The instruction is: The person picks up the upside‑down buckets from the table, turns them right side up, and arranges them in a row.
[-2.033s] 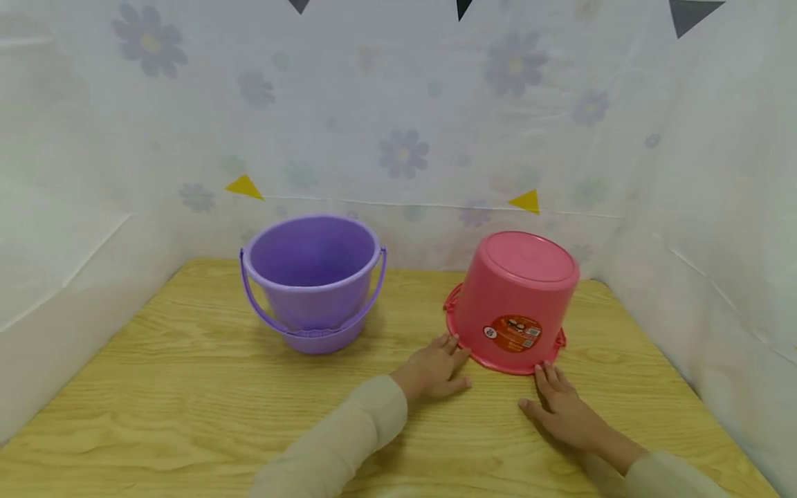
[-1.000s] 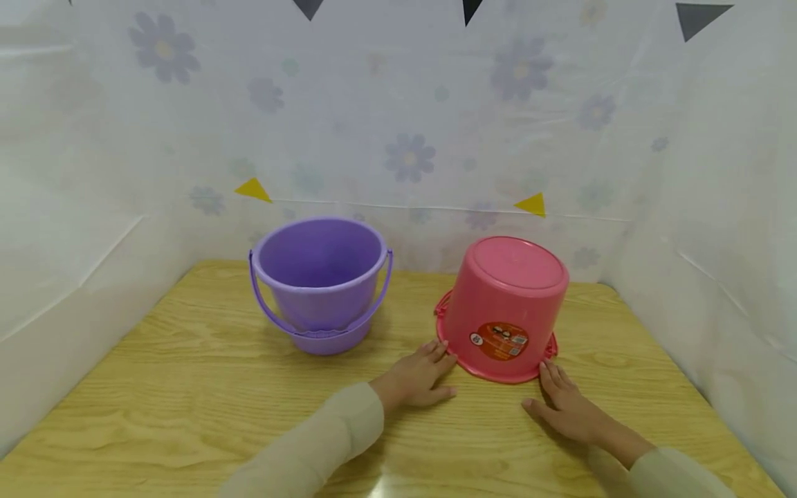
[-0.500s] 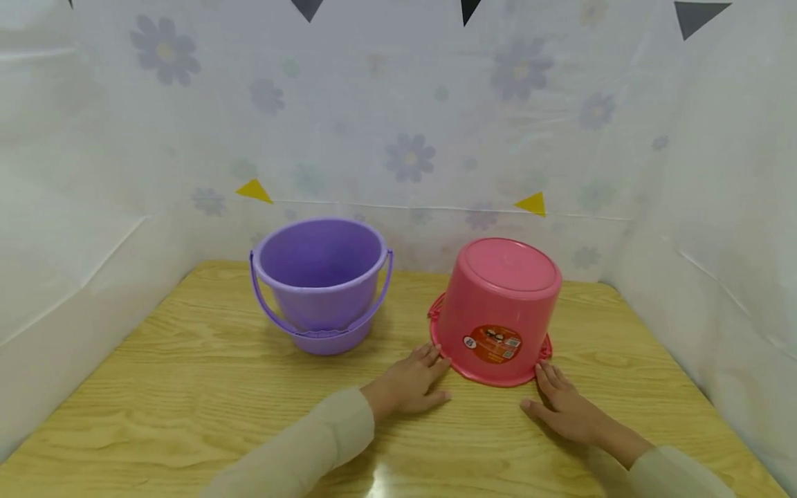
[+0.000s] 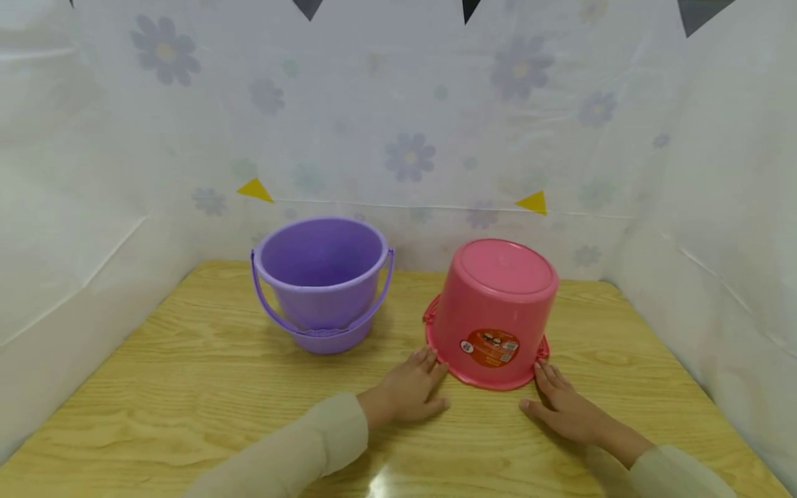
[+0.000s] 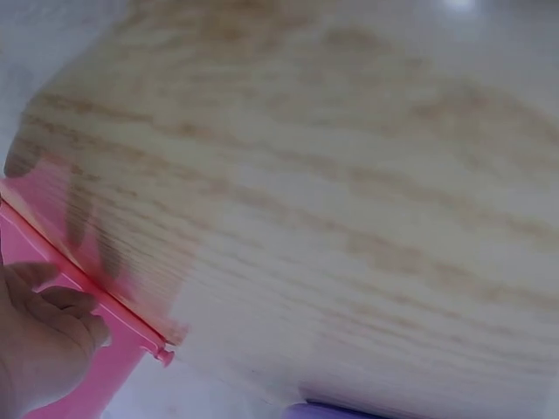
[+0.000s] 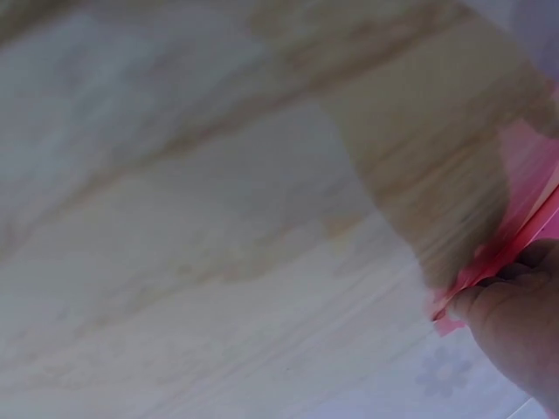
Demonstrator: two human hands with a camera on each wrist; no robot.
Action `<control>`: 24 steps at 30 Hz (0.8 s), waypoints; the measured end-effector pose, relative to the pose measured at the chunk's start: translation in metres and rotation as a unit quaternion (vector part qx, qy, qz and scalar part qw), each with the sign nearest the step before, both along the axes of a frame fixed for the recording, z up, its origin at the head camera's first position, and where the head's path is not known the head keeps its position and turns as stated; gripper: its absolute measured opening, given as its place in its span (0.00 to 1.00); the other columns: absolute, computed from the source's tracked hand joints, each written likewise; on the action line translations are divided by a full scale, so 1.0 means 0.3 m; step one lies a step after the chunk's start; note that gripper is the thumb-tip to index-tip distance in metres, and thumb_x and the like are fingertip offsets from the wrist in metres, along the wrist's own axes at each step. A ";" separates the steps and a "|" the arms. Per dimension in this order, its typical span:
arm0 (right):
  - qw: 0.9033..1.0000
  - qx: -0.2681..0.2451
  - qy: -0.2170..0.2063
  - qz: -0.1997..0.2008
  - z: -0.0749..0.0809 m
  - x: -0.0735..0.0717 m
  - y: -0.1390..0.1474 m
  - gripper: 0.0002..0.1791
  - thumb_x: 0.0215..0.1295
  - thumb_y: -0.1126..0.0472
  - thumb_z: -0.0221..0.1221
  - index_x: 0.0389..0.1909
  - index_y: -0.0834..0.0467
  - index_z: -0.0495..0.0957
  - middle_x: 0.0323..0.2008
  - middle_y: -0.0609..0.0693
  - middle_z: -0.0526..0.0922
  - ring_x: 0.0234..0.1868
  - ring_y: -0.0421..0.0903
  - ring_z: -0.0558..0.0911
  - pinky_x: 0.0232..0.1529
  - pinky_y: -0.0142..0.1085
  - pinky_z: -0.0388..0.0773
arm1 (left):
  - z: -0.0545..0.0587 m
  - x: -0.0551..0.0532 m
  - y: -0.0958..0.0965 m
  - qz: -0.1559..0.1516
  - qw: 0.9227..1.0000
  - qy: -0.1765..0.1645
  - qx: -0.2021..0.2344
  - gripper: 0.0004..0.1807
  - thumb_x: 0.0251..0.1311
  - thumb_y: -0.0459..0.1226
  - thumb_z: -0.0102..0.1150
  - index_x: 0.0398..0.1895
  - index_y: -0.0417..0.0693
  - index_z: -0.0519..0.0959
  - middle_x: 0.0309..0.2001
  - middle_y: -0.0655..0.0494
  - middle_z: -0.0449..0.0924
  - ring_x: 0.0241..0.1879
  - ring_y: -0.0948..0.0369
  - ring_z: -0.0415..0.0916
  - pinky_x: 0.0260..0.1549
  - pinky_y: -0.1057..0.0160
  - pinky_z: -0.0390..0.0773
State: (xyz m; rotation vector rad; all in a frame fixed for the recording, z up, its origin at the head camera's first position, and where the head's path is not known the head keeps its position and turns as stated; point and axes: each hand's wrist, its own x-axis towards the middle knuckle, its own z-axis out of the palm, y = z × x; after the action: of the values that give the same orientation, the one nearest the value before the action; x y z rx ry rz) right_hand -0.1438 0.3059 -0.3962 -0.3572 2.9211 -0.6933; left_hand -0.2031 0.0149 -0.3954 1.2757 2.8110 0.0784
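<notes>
A pink bucket (image 4: pixel 498 304) stands upside down on the right half of the table, base up, an orange-red label facing me. At its near left rim, my left hand (image 4: pixel 407 387) touches the edge with its fingertips, thumb spread away. On the near right side, the fingertips of my right hand (image 4: pixel 563 408) meet the rim beside a handle joint. Both hands lie low over the tabletop with fingers extended. In the left wrist view, the left hand (image 5: pixel 52 340) is against the pink rim; the right wrist view has the right hand (image 6: pixel 515 305) at the rim too.
An upright purple bucket (image 4: pixel 330 304) stands left of the pink one, its handle hanging down in front. The wood-grain table (image 4: pixel 187 401) is bordered by a floral curtain (image 4: pixel 349 104) behind and pale sheets at both sides. Yellow pennants (image 4: pixel 255 190) hang at the back.
The pink bucket has slid left and slightly towards me. My left hand has shifted left and nearer along with it, while the right hand stays at its near right rim. The purple bucket stands still.
</notes>
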 end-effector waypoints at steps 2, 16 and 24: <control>1.000 -0.002 -0.003 0.001 0.001 0.000 -0.002 0.44 0.64 0.46 0.53 0.65 0.77 0.50 0.68 0.75 0.45 0.67 0.74 0.47 0.62 0.67 0.50 | 0.000 0.007 -0.003 0.002 1.000 0.003 -0.003 0.34 0.65 0.56 0.41 0.68 0.47 0.60 0.69 0.39 0.55 0.71 0.49 0.51 0.70 0.57 0.53; 0.998 -0.001 0.054 0.030 0.029 -0.046 0.025 0.50 0.59 0.46 0.59 0.67 0.76 0.47 0.68 0.75 0.46 0.66 0.74 0.50 0.59 0.68 0.55 | 0.010 -0.039 -0.024 0.021 0.999 0.026 -0.002 0.42 0.60 0.61 0.45 0.67 0.39 0.60 0.69 0.42 0.57 0.71 0.50 0.52 0.70 0.55 0.53; 0.992 -0.023 0.106 0.063 0.025 -0.113 0.066 0.57 0.49 0.50 0.68 0.68 0.75 0.44 0.65 0.78 0.50 0.64 0.76 0.53 0.56 0.69 0.57 | -0.032 -0.174 -0.044 0.060 0.990 -0.056 0.116 0.58 0.47 0.62 0.61 0.71 0.36 0.47 0.72 0.36 0.46 0.72 0.43 0.43 0.70 0.50 0.52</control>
State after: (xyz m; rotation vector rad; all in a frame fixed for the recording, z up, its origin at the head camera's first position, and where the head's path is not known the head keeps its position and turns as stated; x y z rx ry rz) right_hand -0.1777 0.3256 -0.3885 -0.6513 3.0477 -0.7471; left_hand -0.2552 0.0016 -0.4051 1.0977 2.8444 0.4797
